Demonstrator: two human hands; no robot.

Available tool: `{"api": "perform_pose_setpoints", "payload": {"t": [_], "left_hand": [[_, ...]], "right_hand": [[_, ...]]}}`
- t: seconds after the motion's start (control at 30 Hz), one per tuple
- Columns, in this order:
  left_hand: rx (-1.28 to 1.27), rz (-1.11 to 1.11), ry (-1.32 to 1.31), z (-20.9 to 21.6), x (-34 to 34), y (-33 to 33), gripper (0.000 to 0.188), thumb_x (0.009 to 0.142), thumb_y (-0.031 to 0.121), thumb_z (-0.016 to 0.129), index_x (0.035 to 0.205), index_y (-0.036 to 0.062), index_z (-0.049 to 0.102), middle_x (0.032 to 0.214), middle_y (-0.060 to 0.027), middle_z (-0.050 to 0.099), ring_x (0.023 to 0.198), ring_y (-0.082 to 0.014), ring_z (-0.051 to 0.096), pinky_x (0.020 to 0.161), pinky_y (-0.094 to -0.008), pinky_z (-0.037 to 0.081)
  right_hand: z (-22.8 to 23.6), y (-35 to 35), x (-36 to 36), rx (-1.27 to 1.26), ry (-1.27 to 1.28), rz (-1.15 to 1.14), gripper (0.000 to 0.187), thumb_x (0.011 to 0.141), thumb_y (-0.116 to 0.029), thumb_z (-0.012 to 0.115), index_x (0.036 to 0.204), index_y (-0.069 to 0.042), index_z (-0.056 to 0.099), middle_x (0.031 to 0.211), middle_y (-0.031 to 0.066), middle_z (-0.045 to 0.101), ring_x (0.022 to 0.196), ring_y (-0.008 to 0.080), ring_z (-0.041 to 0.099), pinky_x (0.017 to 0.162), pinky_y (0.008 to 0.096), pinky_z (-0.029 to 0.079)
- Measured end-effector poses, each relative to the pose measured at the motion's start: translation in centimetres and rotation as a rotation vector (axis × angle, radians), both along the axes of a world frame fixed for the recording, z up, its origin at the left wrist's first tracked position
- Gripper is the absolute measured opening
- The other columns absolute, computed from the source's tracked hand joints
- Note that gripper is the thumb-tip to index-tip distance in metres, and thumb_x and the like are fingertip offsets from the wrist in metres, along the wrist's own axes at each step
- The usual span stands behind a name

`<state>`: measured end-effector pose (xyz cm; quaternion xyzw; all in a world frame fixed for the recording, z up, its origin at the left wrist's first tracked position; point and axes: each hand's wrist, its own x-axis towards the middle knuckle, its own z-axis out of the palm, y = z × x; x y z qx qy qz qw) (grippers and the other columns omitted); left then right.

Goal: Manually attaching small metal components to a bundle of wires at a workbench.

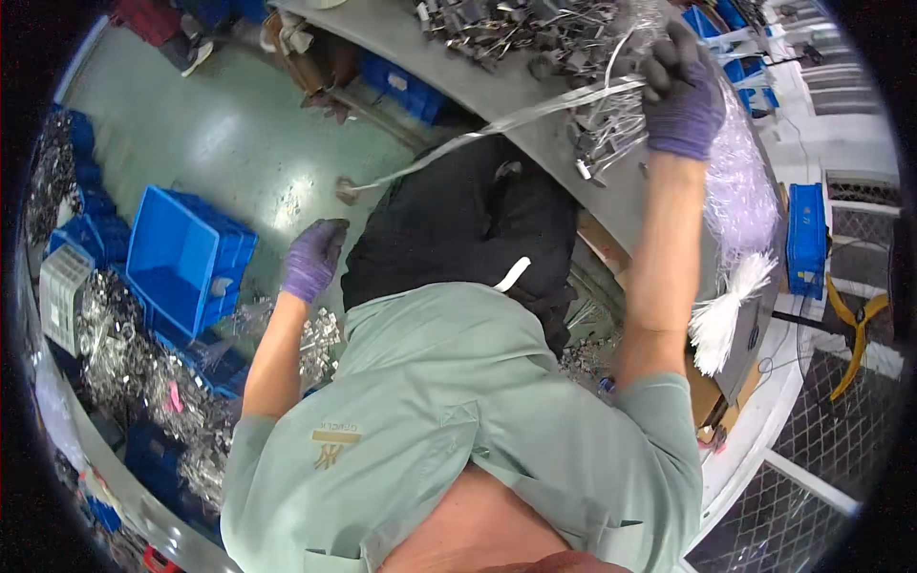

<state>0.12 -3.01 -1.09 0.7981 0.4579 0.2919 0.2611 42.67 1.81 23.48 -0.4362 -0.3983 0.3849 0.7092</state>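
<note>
My right hand [680, 100], in a purple glove with dark grey fingers, is closed on a long silvery flat cable [516, 119] over the table's near edge. The cable stretches away to the left, and its small brownish end piece [346, 191] hangs free above the floor, a little blurred. My left hand [313, 258], gloved alike, is out to the left of my lap, just below that end piece and apart from it. Its fingers are loosely bent and nothing shows in them. Beside my right hand lies a pile of cables with dark connectors [607, 134] on the grey table [621, 196].
Dark metal parts [487, 29] heap up at the table's far side. A bundle of white strands [731, 310] hangs over its right edge. On the left stand a blue crate [172, 258] and piles of silvery scrap [110, 329]. A person's legs [181, 48] show at the far left.
</note>
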Motion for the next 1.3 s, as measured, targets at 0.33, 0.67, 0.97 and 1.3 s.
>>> {"api": "perform_pose_setpoints", "payload": {"t": [0.33, 0.67, 0.97, 1.3], "left_hand": [[-0.314, -0.067, -0.042, -1.8, -1.5, 3.8, 0.019, 0.084, 0.008, 0.055, 0.099, 0.0017, 0.064, 0.093, -0.0158, 0.064, 0.087, -0.0271, 0.062, 0.080, -0.0328, 0.048], [-0.538, -0.055, -0.162, 0.7, 3.5, 1.8, 0.017, 0.088, 0.014, 0.057, 0.098, 0.0026, 0.065, 0.083, -0.0100, 0.066, 0.075, -0.0172, 0.061, 0.069, -0.0287, 0.047], [-0.405, -0.360, -0.019, 5.1, 10.0, 1.8, 0.022, 0.084, 0.011, 0.057, 0.103, 0.0006, 0.063, 0.088, -0.0175, 0.065, 0.082, -0.0232, 0.064, 0.075, -0.0301, 0.048], [-0.543, -0.281, 0.002, 4.4, 9.6, 2.3, 0.038, 0.084, 0.006, 0.057, 0.121, 0.0020, 0.054, 0.115, -0.0148, 0.060, 0.106, -0.0198, 0.057, 0.091, -0.0299, 0.042]], "right_hand": [[3.0, -5.7, 29.4, -0.347, -0.050, -0.901, 0.036, 0.092, -0.029, 0.040, 0.122, -0.012, 0.048, 0.102, 0.0018, 0.058, 0.099, 0.0190, 0.054, 0.068, 0.0353, 0.045], [2.3, -8.9, 39.7, -0.591, -0.846, -0.872, 0.034, 0.082, -0.024, 0.062, 0.114, -0.011, 0.061, 0.090, 0.0072, 0.064, 0.081, 0.0185, 0.059, 0.064, 0.0292, 0.049], [-8.7, -8.5, 21.8, -0.216, -0.020, -0.368, 0.049, 0.085, -0.024, 0.057, 0.123, 0.004, 0.045, 0.103, 0.0161, 0.062, 0.082, 0.0254, 0.063, 0.064, 0.0277, 0.048], [-7.6, -8.1, 14.1, -0.039, 0.276, -0.585, 0.048, 0.088, -0.035, 0.055, 0.114, 0.004, 0.044, 0.100, 0.0203, 0.059, 0.084, 0.0322, 0.063, 0.057, 0.0302, 0.048]]}}
